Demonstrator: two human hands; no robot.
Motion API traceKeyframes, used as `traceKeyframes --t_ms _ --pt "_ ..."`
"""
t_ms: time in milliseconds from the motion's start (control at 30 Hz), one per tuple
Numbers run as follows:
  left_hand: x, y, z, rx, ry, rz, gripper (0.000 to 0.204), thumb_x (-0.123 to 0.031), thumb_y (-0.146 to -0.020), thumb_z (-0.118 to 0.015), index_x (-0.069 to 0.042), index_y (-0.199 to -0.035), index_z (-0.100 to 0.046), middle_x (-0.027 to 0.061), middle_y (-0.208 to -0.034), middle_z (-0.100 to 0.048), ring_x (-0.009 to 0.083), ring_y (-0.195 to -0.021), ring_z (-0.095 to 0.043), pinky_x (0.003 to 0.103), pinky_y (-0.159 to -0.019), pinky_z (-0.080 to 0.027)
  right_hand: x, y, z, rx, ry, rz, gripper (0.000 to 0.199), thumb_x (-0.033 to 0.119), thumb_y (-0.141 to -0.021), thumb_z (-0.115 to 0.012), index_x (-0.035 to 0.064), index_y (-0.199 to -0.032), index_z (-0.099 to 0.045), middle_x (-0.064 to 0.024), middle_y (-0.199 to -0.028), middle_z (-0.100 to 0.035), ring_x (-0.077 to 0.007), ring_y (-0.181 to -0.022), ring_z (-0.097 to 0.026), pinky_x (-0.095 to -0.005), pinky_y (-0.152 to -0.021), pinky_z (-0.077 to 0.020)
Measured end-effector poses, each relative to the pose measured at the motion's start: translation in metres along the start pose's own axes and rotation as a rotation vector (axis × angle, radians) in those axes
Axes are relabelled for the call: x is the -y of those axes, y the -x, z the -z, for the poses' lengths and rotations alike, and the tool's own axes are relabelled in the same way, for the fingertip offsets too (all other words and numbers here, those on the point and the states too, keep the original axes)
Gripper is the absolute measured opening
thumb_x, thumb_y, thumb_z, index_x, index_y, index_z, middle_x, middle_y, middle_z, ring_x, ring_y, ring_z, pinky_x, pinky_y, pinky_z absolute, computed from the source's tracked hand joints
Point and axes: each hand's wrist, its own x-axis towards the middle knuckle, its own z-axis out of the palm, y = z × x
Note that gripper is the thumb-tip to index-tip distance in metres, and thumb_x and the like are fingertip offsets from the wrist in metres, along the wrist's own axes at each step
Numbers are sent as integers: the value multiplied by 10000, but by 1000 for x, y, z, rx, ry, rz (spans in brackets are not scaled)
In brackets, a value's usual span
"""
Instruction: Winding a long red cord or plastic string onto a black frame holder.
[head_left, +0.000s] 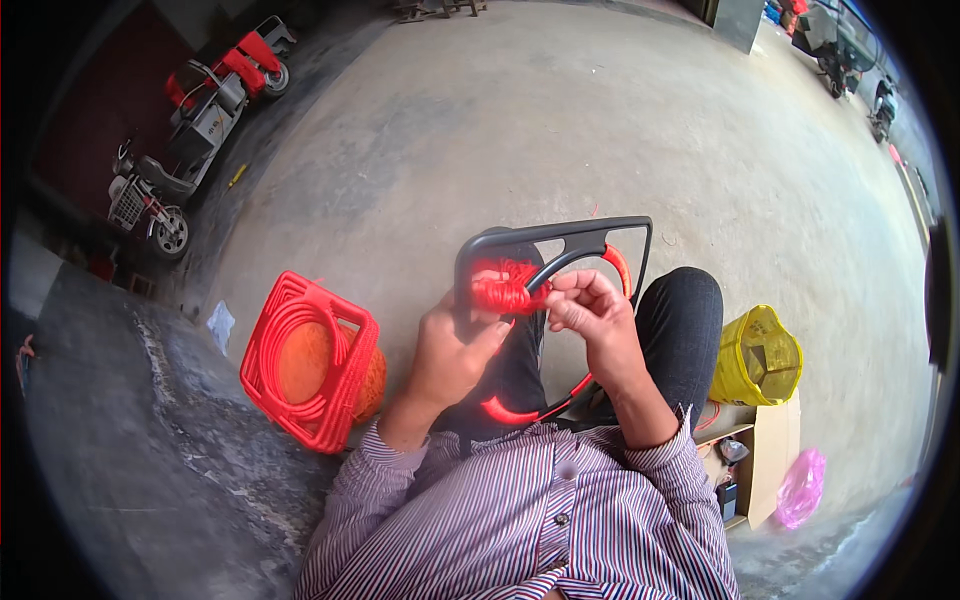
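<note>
Over my lap stands a black frame (585, 236) with rounded corners and a ring inside it. Parts of the ring are wound with red cord; one wrapped stretch (619, 268) is at its upper right, another (508, 411) at its lower left. My left hand (450, 352) is closed around a bundle of red cord (502, 292) at the left side of the frame. My right hand (597, 318) pinches with thumb and fingertips beside the bundle, close to the ring. The exact strand between those fingertips is too small to make out.
On my left, several red frames (362, 385) are stacked on a round orange support (371, 392). To my right are a yellow bag (735, 365), an open cardboard box (772, 450) and a pink plastic bag (802, 488). A motorbike (150, 205) and a red-covered three-wheeler (215, 110) stand far left.
</note>
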Motion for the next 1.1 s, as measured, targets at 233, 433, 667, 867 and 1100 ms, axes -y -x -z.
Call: traceKeyframes --t_ms 233,433,667,867,1100 --pt "-12 -5 -16 19 -67 -180 182 34 -759 -649 14 -935 -609 72 -1143 -556 112 -869 -533 273 -788 -443 22 4 -24 -82 1060 860 378 115 -681 -763 58 -1037 -649 -86 -954 -532 -245 -907 -547 -323 -773 -444" --pt "27 -9 13 -42 53 -61 109 -73 -845 -606 3 -768 -594 200 -1106 -593 189 -833 -609 302 -729 -501 37 29 -11 -1 78 482 384 211 -907 -610 2 -1212 -508 -104 -1058 -618 -202 -981 -605 -342 -896 -464" --pt "20 -12 31 27 299 355 204 -172 -908 -567 32 -916 -575 127 -688 -626 145 -549 -592 252 -515 -483 -7 70 4 100 284 77 370 237 -923 -612 21 -1204 -508 5 -976 -589 -63 -863 -556 -246 -794 -460" --pt "13 -13 27 52 239 325 197 -151 -901 -565 43 -901 -603 119 -689 -626 133 -581 -593 238 -552 -472 -8 12 36 -366 -55 59 266 239 -919 -608 17 -1064 -579 -31 -819 -585 -103 -700 -581 -251 -619 -492" --pt "3 -11 5 158 -95 -31 69 -20 -831 -615 40 -847 -645 78 -961 -623 83 -684 -565 216 -635 -451 -3 -21 -4 46 202 -4 247 165 -887 -636 -6 -1065 -631 -35 -850 -644 -104 -744 -591 -254 -676 -485"
